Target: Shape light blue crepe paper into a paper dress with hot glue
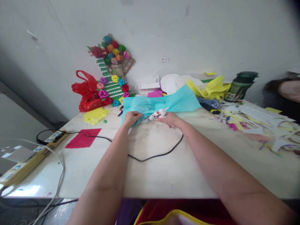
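A turquoise sheet of crepe paper (161, 102) lies spread and rumpled across the far middle of the table. At its near left edge is my left hand (132, 118), fingers closed in a pinch on the paper. My right hand (169, 119) is wrapped round a white glue gun (157, 114), its nozzle pointing left toward my left fingers. From the glue gun a black cord (142, 160) loops over the table and runs left under my left forearm. What the nozzle touches is too small to make out.
A yellow power strip (47, 147) lies along the left edge near a red paper square (83, 138). Paper-flower decorations (112, 72) and a red plastic bag (87, 92) stand against the wall. Paper scraps (255, 122) and a green bottle (242, 86) are at right.
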